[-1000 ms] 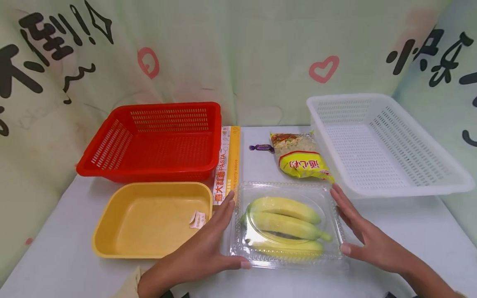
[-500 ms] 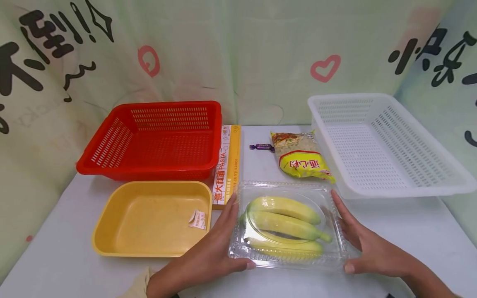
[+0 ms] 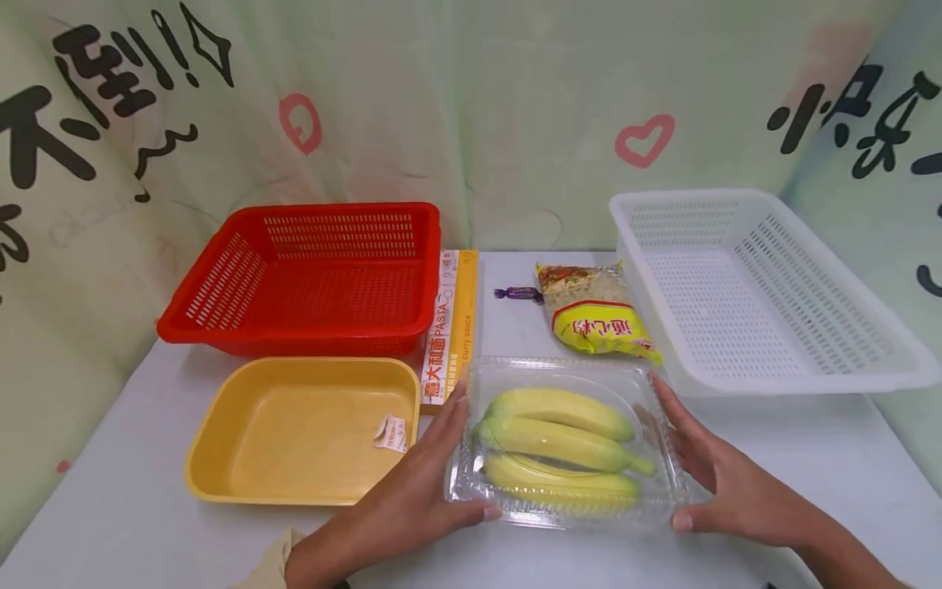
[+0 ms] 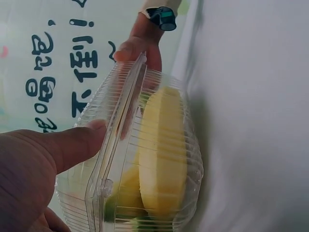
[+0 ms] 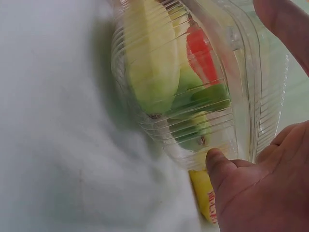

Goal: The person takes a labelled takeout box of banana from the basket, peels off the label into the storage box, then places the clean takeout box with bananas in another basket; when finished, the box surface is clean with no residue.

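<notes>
A clear plastic clamshell box (image 3: 545, 517) with its lid down stands at the front middle of the table, several yellow bananas (image 3: 562, 440) lying inside. My left hand (image 3: 423, 487) grips its left side, thumb at the front rim and fingers along the side edge. On the opposite side my right hand (image 3: 728, 483) holds the box, its thumb near the front corner. In the left wrist view, the left thumb (image 4: 79, 145) presses by the ribbed rim. The right wrist view shows green banana ends (image 5: 186, 133) through the wall. Some of the fingers are hidden behind the box.
A yellow tray (image 3: 209, 454) with a torn label sits at left, before a red basket (image 3: 294, 337). Beside them lies a pasta box (image 3: 459, 319). Behind the clamshell are a purple-wrapped candy (image 3: 518, 294) and a yellow pasta bag (image 3: 599, 325), next to a white basket (image 3: 809, 382).
Both hands have closed in on the box's sides. The box has tilted slightly and its front left corner has shifted a little left. The glare over the bananas has faded.
</notes>
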`<state>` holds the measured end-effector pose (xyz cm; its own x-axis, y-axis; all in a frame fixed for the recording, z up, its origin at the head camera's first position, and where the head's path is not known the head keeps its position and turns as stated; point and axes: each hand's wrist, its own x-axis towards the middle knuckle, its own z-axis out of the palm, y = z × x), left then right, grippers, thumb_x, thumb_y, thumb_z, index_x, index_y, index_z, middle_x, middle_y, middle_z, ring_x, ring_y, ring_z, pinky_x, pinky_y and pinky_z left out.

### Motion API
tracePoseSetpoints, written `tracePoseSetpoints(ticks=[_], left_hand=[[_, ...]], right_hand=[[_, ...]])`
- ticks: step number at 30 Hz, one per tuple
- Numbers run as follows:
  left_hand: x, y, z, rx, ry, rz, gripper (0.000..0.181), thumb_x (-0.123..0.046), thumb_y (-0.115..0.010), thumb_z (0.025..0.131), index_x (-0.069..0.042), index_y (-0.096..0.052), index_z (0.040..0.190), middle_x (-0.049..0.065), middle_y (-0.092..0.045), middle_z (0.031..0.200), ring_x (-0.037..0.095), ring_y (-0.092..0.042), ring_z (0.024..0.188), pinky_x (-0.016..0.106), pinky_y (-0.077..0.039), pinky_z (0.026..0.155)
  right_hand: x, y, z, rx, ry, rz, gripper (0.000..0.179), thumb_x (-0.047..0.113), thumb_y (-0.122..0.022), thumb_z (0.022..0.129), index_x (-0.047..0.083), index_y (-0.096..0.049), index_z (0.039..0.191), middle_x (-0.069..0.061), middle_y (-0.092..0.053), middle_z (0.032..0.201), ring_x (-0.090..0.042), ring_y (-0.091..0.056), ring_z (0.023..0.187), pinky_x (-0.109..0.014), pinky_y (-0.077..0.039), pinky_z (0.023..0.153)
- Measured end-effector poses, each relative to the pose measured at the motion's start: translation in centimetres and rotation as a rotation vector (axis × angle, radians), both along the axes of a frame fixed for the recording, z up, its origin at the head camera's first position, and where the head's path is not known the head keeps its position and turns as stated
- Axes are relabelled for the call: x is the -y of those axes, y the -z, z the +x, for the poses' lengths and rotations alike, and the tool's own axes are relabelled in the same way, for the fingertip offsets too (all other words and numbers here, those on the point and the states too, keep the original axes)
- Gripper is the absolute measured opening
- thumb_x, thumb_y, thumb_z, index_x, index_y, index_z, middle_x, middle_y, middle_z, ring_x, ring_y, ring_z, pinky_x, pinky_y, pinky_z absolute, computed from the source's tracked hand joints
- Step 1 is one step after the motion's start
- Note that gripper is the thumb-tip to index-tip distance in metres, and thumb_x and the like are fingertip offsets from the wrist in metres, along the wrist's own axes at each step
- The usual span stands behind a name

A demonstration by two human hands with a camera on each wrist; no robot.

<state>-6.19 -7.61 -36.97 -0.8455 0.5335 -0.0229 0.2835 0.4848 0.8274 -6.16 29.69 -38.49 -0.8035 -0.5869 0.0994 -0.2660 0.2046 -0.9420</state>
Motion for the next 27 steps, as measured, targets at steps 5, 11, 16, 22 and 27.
tracePoseSetpoints(ticks=[5, 11, 16, 22, 27], left_hand=[[0.3, -0.4, 0.0, -0.046, -0.005, 0.012, 0.116, -0.034, -0.085, 0.075, -0.016, -0.006, 0.157, -0.012, 0.002, 0.162, 0.01, -0.006, 0.146, 0.044, -0.025, 0.113], [0.7, -1.4, -0.4, -0.062, 0.002, 0.008, 0.116, -0.035, -0.085, 0.075, -0.016, -0.005, 0.157, -0.01, 0.0, 0.162, 0.01, -0.005, 0.146, 0.045, -0.023, 0.113], [1.1, -2.4, -1.0, -0.096, 0.005, 0.012, 0.115, -0.033, -0.086, 0.074, -0.012, -0.008, 0.157, -0.004, -0.004, 0.162, 0.014, -0.008, 0.146, 0.049, -0.023, 0.113], [1.7, -3.5, -2.0, -0.09, -0.005, 0.023, 0.116, -0.029, -0.086, 0.073, -0.017, -0.008, 0.157, -0.006, -0.006, 0.162, 0.013, -0.009, 0.146, 0.042, -0.033, 0.108], [2.4, -4.4, -2.7, -0.085, -0.029, 0.029, 0.116, -0.029, -0.087, 0.072, -0.023, -0.009, 0.157, -0.01, -0.006, 0.161, 0.014, -0.011, 0.146, 0.042, -0.038, 0.104]], right_hand=[[0.3, -1.0, -0.3, -0.008, -0.005, -0.01, 0.121, -0.005, -0.08, 0.073, 0.017, 0.004, 0.157, -0.008, 0.011, 0.162, -0.006, -0.021, 0.143, -0.015, -0.03, 0.103], [0.4, -2.1, -0.4, -0.009, 0.039, 0.05, 0.122, -0.004, -0.082, 0.072, 0.02, 0.002, 0.157, -0.006, 0.007, 0.163, 0.0, -0.025, 0.14, -0.015, -0.033, 0.101], [0.8, -3.0, -1.0, -0.011, 0.064, 0.089, 0.123, -0.005, -0.082, 0.072, 0.022, 0.001, 0.158, -0.003, 0.007, 0.163, 0.003, -0.024, 0.138, -0.015, -0.032, 0.101], [1.9, -4.2, -1.7, 0.003, 0.089, 0.098, 0.118, -0.004, -0.079, 0.075, 0.028, 0.0, 0.157, 0.0, 0.003, 0.163, 0.003, -0.026, 0.137, -0.014, -0.035, 0.1], [2.5, -4.8, -2.6, -0.015, 0.071, 0.053, 0.117, -0.008, -0.077, 0.075, 0.025, -0.001, 0.158, -0.004, 0.003, 0.163, -0.002, -0.025, 0.14, -0.016, -0.036, 0.1]])
